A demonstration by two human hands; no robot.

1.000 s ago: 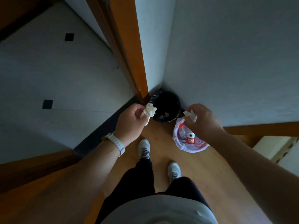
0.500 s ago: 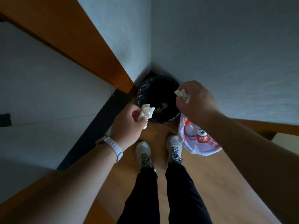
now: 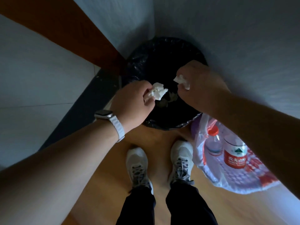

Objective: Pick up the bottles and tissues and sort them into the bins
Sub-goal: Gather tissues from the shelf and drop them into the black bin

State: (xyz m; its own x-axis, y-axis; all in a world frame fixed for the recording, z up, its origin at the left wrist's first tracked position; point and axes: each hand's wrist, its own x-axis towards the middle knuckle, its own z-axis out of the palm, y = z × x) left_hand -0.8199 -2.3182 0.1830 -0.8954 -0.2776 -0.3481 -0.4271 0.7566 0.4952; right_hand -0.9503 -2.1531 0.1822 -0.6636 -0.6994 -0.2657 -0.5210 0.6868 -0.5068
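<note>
A round bin lined with a black bag [image 3: 139,65] stands in the wall corner. Both my hands hover over its opening. My left hand [image 3: 131,103] pinches a crumpled white tissue [image 3: 157,93]. My right hand [image 3: 201,88] is closed on a second, smaller white tissue [image 3: 181,80]. Some pale scraps lie deep inside the black bin. To its right, a bin lined with a white and red bag [image 3: 203,159] holds two clear bottles with red labels [image 3: 235,155], one with a red cap [image 3: 213,143].
Grey walls meet behind the black bin. A brown wooden door frame [image 3: 73,34] runs diagonally at the left, with a dark threshold strip [image 3: 78,114] below it. My feet in white shoes [image 3: 138,164] stand on the wooden floor just before the bins.
The view has closed in on the bins. Both hands have moved forward from the near rim to above the black bin's opening, still holding their tissues.
</note>
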